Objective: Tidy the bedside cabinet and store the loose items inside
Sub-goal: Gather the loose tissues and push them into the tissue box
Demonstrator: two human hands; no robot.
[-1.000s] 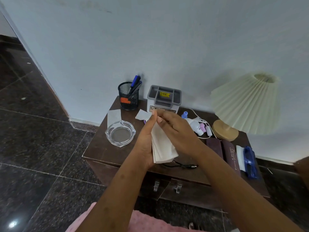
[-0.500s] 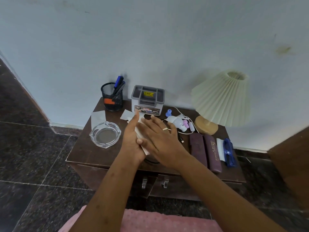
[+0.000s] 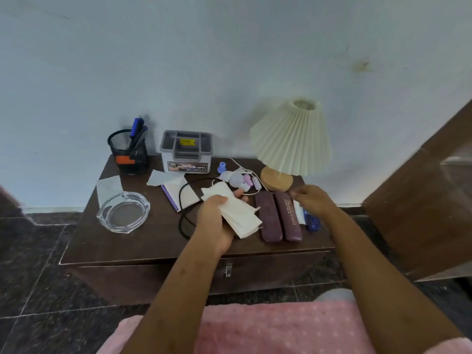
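The stack of pale paper sheets (image 3: pixel 238 214) is held above the middle of the bedside cabinet (image 3: pixel 153 241), clamped in the left hand (image 3: pixel 217 222) with the thumb across the top and the fingers curled beneath. The right hand (image 3: pixel 311 200) is placed over the far ends of the two purple cases (image 3: pixel 277 217), near a white item (image 3: pixel 297 213) and a blue item (image 3: pixel 312 222); its fingers are drawn together, but whether anything is pinched cannot be told. Around the stack, a black cable (image 3: pixel 181 213), a purple-edged notepad (image 3: pixel 176 198), two loose paper slips (image 3: pixel 163 178) and a cluster of small pastel gadgets (image 3: pixel 238 180) are noted lying on the top. A glass ashtray (image 3: pixel 124 213), mesh pen holder (image 3: pixel 129 154), grey box (image 3: pixel 186 152) and lamp (image 3: pixel 291 141) are also present. The front with its metal latch (image 3: pixel 228 270) is seen closed. The task is judged at an early stage: papers gathered, nothing stored inside yet, most items left to collect.
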